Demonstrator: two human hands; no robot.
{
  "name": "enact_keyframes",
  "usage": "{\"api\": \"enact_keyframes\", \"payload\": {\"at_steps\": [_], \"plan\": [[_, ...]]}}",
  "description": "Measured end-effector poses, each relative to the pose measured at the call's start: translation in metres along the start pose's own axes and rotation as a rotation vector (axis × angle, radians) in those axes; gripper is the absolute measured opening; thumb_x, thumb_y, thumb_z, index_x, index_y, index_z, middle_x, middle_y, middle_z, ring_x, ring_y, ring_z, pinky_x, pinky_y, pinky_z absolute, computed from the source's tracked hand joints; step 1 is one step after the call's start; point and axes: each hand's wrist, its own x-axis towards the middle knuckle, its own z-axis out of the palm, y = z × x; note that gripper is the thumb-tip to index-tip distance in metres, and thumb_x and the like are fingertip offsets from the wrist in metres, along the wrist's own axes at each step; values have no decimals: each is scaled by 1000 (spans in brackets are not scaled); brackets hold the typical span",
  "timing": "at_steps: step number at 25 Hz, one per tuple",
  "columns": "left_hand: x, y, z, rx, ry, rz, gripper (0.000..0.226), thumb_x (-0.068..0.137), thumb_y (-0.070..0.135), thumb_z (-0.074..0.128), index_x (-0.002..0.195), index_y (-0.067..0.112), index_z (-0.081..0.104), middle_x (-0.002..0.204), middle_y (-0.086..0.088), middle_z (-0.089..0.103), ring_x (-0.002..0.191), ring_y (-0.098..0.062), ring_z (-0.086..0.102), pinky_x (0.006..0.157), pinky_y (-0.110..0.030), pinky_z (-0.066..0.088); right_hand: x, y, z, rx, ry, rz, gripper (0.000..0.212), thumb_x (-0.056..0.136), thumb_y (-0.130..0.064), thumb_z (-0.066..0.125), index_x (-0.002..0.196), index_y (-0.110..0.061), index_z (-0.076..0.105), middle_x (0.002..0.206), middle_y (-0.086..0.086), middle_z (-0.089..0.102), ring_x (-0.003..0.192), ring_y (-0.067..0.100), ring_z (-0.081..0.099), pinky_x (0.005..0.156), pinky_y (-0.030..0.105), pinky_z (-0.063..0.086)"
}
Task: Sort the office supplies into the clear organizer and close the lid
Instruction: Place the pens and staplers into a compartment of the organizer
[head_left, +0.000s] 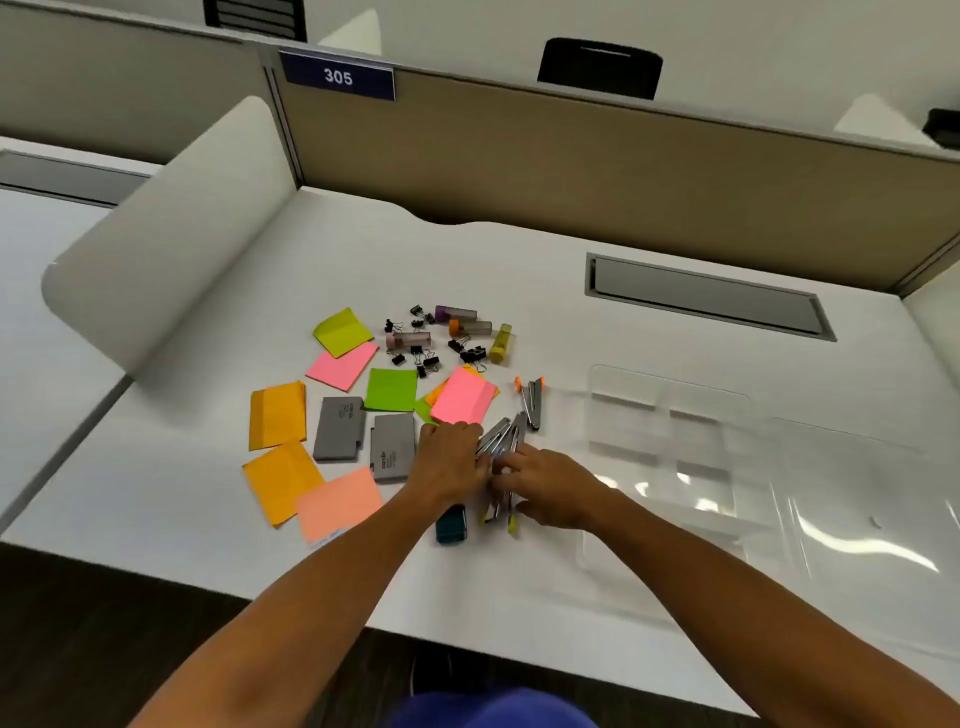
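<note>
Head view: left hand (451, 457) and right hand (545, 486), fingers curled together around a bundle of grey pens (501, 441) on the white desk (519, 270). Clear organizer (670, 431), lid open, lies just right of the hands. Sticky notes (462, 396), binder clips (423, 358) beyond.

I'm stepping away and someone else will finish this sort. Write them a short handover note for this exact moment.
Left hand and right hand are together on the bundle of grey highlighter pens, gathering them; the exact grip is blurred.
The clear plastic organizer lies open to the right on the white desk, with nothing visible in its compartments.
Loose on the desk: coloured sticky-note pads, two grey flat cases, black binder clips, small capped tubes, a dark teal item.
Done: nothing sorted.
Left: everything into the organizer, then close the lid.
</note>
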Motion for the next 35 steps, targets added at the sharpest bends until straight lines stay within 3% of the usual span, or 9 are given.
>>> {"api": "enact_keyframes", "payload": {"at_steps": [4,9,15,22,27,31,35], "plan": [[6,2,6,-7,-32,18,23,82,39,51,96,21,55,94,0,60,87,-23,57,81,-40,40,3,-6,2,-32,36,51,28,78,-11,70,103,-22,69,120,2,60,101,29,54,66,40,53],[9,2,10,1,-76,25,28,81,37,57,100,16,56,100,-5,55,87,-24,54,77,-38,44,3,-7,2,-52,36,122,25,86,-11,64,107,-24,67,112,-1,64,95,26,54,65,38,51],[8,-1,10,1,-31,-12,20,78,30,53,93,17,58,91,-3,58,83,-24,55,75,-37,35,-4,-13,3,-17,46,225,25,89,-19,63,114,-27,64,110,-4,64,95,23,51,67,36,48],[3,2,4,-71,100,-24,26,78,29,56,99,15,64,94,-2,61,87,-24,56,79,-38,37,-30,-9,-5,280,190,288,30,88,-26,68,117,-22,63,112,-4,60,102,20,49,87,34,43],[-8,21,-7,-306,170,-76,31,84,22,60,112,9,66,109,-8,63,93,-24,61,80,-35,49,-66,-4,-14,508,356,314,24,88,-24,66,112,-24,62,101,-9,58,94,13,48,84,27,42],[-24,43,-14,-395,270,-125,30,85,18,64,112,7,68,108,-8,65,91,-21,63,75,-23,44,-111,8,-5,577,476,418,24,89,-24,66,111,-30,59,100,-15,54,94,3,46,82,22,42],[-38,66,-24,-446,402,-133,25,80,18,70,104,10,72,101,-5,70,87,-20,66,82,-37,52,-151,17,3,646,513,511,24,87,-26,69,110,-30,61,96,-20,56,86,5,54,74,18,42]]}}
